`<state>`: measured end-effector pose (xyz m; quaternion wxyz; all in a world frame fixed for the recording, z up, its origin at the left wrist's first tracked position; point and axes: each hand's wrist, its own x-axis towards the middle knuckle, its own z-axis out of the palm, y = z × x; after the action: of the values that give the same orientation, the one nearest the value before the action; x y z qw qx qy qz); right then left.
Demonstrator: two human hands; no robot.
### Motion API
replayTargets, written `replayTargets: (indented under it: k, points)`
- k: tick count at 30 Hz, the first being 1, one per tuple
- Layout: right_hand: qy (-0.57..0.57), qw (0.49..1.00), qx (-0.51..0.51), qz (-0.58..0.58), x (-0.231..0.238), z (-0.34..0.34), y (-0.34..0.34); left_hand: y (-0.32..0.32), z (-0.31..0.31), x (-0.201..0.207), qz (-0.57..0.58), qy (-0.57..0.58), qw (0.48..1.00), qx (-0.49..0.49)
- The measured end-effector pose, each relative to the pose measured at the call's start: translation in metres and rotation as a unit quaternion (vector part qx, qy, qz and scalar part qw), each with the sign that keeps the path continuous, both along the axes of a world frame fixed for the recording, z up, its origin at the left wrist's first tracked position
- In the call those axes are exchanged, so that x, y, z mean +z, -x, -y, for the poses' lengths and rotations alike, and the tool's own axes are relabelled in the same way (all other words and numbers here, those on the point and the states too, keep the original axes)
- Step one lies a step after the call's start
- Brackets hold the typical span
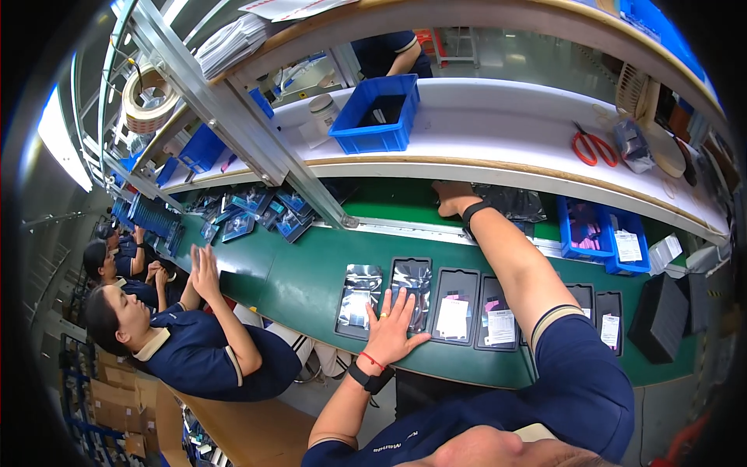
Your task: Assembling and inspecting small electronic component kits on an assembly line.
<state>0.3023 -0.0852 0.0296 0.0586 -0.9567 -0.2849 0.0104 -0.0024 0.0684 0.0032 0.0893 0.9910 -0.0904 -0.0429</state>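
Observation:
My left hand lies with fingers spread over the near ends of two black trays. The left tray holds a clear, shiny bag, and so does the tray beside it. Across the table my right hand reaches beneath the shelf edge, left of a heap of dark, shiny plastic bags. Its fingers are partly hidden, so whether they hold anything does not show. To the right stand more black trays with white printed slips and pink-and-dark pieces in them.
Blue bins stand at the back right, near a stack of black trays. Packaged items are piled at the left. The shelf carries a blue bin and red-handled scissors. A co-worker sits close on my left.

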Motion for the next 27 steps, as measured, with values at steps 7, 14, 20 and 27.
replayTargets:
  k: [7, 14, 20, 27]
  points:
    - [-0.106, 0.994, 0.011, 0.04, -0.021, 0.007, -0.014, -0.016, -0.004, 0.002, 0.005, 0.008, 1.0, -0.026]
    - [-0.043, 0.985, 0.128, 0.108, 0.024, 0.036, 0.156, -0.011, -0.014, -0.001, -0.005, 0.038, 0.999, -0.032]
    - [-0.076, 0.98, 0.154, -0.102, -0.004, 0.05, 0.259, -0.008, 0.015, 0.018, 0.041, 0.064, 0.991, -0.106]
    - [-0.161, 0.978, 0.06, -0.117, 0.039, 0.053, 0.11, 0.005, 0.061, 0.003, 0.025, 0.101, 0.986, -0.133]
